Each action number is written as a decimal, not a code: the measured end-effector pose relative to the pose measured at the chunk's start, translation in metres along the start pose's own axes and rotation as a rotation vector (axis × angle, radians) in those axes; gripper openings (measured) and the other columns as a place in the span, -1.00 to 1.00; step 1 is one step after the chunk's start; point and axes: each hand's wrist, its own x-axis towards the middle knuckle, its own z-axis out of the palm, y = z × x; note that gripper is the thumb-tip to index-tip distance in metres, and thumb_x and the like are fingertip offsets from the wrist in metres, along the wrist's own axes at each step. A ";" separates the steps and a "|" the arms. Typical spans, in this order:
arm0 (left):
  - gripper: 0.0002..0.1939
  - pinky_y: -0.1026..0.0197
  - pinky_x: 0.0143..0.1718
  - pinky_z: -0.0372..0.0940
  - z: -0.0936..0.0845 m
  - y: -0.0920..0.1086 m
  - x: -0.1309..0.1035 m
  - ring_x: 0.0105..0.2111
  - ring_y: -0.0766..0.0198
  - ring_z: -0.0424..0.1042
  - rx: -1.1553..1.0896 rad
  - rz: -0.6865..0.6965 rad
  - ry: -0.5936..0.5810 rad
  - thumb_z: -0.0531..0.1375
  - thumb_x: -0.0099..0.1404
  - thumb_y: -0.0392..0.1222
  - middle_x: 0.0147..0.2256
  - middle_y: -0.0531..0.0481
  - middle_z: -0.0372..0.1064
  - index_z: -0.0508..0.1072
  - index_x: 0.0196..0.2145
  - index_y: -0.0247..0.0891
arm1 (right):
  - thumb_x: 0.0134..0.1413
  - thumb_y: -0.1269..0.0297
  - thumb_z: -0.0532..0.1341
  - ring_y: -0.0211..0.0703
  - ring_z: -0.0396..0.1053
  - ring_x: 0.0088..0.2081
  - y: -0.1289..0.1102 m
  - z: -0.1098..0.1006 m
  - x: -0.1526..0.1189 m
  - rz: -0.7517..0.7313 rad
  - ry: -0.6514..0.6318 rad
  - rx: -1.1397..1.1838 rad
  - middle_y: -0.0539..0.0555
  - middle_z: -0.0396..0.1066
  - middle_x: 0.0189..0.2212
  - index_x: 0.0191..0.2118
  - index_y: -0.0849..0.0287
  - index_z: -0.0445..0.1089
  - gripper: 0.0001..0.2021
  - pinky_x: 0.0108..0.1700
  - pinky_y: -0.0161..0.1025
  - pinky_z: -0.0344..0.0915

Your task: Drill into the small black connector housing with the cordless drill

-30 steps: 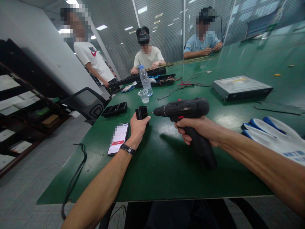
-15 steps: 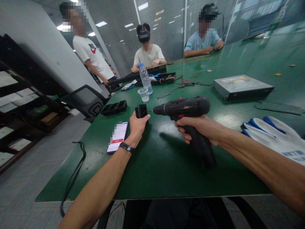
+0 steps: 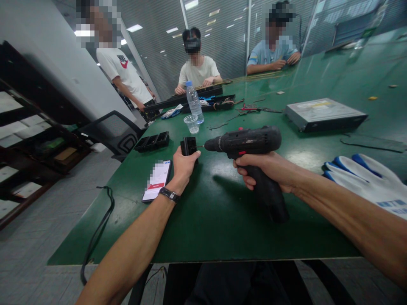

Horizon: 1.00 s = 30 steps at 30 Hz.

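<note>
A small black plastic part [image 3: 190, 145] stands on the green table [image 3: 203, 228], and my left hand [image 3: 184, 166] is closed around its near side. My right hand [image 3: 267, 169] grips a black cordless drill [image 3: 251, 140] by its handle, index finger near the red trigger. The drill lies level and points left. Its thin bit reaches the right side of the black part; whether the tip is inside cannot be made out. A phone [image 3: 157, 182] with a lit screen lies left of my left wrist.
Black trays [image 3: 152, 141] sit at the left edge. A plastic cup [image 3: 191, 123] and bottle [image 3: 194, 101] stand behind the part. A silver-black drive [image 3: 326, 114] and white-blue gloves [image 3: 365, 180] lie right. Three people are beyond, one standing.
The whole view has shifted slightly. Both hands, the black part and the drill hold nearly the same positions relative to each other.
</note>
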 end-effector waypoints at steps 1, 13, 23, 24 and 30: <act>-0.56 0.16 -0.21 0.39 0.000 0.001 0.000 -0.25 0.18 0.49 0.003 0.000 0.002 0.49 0.05 -0.17 -0.20 -0.08 0.56 0.57 -0.10 -0.29 | 0.04 0.36 0.41 -0.29 0.25 -0.63 0.000 0.000 0.000 0.002 0.002 0.002 -0.03 0.31 -0.54 -0.44 0.18 0.41 -0.83 -0.60 -0.30 0.36; -0.55 0.17 -0.21 0.40 -0.001 0.000 0.001 -0.25 0.18 0.50 0.016 0.011 0.002 0.50 0.06 -0.15 -0.21 -0.06 0.56 0.57 -0.10 -0.29 | 0.03 0.36 0.41 -0.29 0.25 -0.63 0.000 0.000 0.000 -0.002 0.001 0.005 -0.04 0.31 -0.55 -0.43 0.18 0.41 -0.85 -0.61 -0.30 0.36; -0.57 0.18 -0.27 0.38 0.001 0.000 0.000 -0.28 0.18 0.48 0.014 0.016 0.001 0.48 0.07 -0.14 -0.23 -0.08 0.56 0.57 -0.10 -0.30 | 0.02 0.36 0.41 -0.30 0.25 -0.63 -0.001 0.001 -0.001 0.005 0.002 -0.005 -0.03 0.32 -0.55 -0.46 0.18 0.40 -0.83 -0.60 -0.30 0.36; -0.56 0.17 -0.27 0.38 0.001 0.000 0.001 -0.28 0.18 0.48 0.012 0.016 -0.001 0.48 0.07 -0.14 -0.23 -0.08 0.56 0.57 -0.10 -0.30 | 0.01 0.36 0.41 -0.30 0.25 -0.63 -0.001 0.001 -0.001 0.005 0.002 -0.003 -0.04 0.32 -0.55 -0.46 0.18 0.40 -0.83 -0.60 -0.30 0.36; -0.56 0.16 -0.24 0.39 0.000 0.000 0.001 -0.28 0.18 0.49 0.015 0.018 -0.002 0.48 0.06 -0.14 -0.22 -0.07 0.56 0.57 -0.10 -0.29 | 0.05 0.38 0.38 -0.30 0.25 -0.63 -0.001 0.001 0.000 0.000 0.007 -0.005 -0.03 0.32 -0.55 -0.46 0.19 0.40 -0.83 -0.60 -0.30 0.36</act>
